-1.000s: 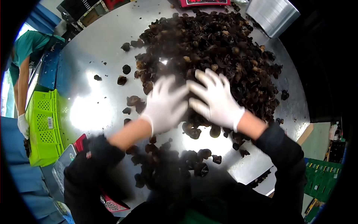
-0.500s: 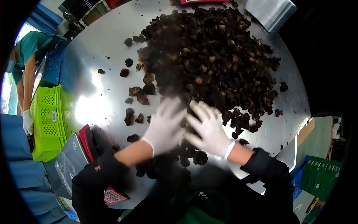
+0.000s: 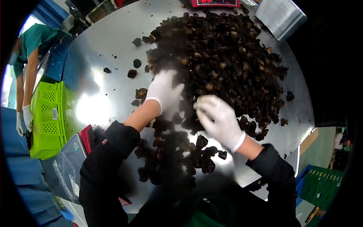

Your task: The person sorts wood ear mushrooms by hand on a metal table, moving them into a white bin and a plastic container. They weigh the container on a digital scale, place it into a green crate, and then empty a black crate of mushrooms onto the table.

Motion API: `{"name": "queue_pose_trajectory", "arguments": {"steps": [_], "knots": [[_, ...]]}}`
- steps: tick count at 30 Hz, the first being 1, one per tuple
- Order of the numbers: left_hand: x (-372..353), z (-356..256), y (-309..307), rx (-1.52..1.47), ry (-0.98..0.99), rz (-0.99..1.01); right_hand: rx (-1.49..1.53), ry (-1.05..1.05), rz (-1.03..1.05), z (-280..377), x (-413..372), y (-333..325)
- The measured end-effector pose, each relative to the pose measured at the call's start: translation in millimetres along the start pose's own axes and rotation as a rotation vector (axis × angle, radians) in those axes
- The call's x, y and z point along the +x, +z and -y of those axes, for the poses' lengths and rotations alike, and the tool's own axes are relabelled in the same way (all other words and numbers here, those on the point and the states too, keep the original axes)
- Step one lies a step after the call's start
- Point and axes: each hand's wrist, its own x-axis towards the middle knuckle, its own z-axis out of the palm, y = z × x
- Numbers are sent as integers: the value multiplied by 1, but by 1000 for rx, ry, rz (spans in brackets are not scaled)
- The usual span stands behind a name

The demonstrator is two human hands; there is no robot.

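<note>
A large heap of dark brown wood ear mushrooms [image 3: 227,56] covers the far middle and right of a shiny metal table [image 3: 121,30]. My left hand [image 3: 164,90], in a white glove, reaches over the heap's left edge with fingers stretched out and thumb apart. White-gloved too, my right hand [image 3: 217,119] is at the heap's near edge. Its fingers are curled in towards the thumb; whatever is between them is hidden. A smaller loose group of mushrooms [image 3: 200,151] lies nearer my body, between my forearms.
A red scale [image 3: 215,3] and a stack of metal trays [image 3: 280,17] stand at the far edge. Left are a bright green crate [image 3: 47,121] and a co-worker's gloved hands [image 3: 28,117] beside it. A dark green crate [image 3: 321,185] sits low on the right.
My left hand has moved forward along the heap. My right hand has curled its fingers and shifted slightly right. More mushrooms show in the near group, and the view has shifted slightly.
</note>
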Motion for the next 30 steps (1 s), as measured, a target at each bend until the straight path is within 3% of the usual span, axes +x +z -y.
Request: {"name": "queue_pose_trajectory", "arguments": {"steps": [2,4,6,8,10,14,18,19,20,22,25,26,28,30], "knots": [[-17,-7,2,85,-43,125,-15,51,-16,-19,33,2],[-37,-5,4,-3,-35,76,-69,110,71,-40,59,11],[-51,-4,-1,-12,-116,161,-141,183,205,-51,82,28],[-60,-7,-8,-15,-97,226,-325,163,346,-52,96,40],[-68,-4,-10,52,70,185,-492,232,512,-41,115,41],[-73,-13,-32,103,58,568,-358,342,368,-67,122,50],[-53,-11,-54,180,14,638,-314,328,364,-70,121,46],[-47,-10,-60,176,33,422,-271,340,388,-65,121,42],[-35,-12,-64,226,-60,395,-190,374,385,-64,121,39],[-13,-1,-57,95,-62,257,-27,443,379,-64,118,30],[-4,16,-27,-70,218,95,354,562,339,-58,108,8],[1,19,-24,-58,75,340,525,632,322,-53,105,-2],[-1,20,-20,-7,206,103,763,773,270,-39,96,-24],[4,14,-38,-186,3,164,940,803,262,-42,84,-35]]}}
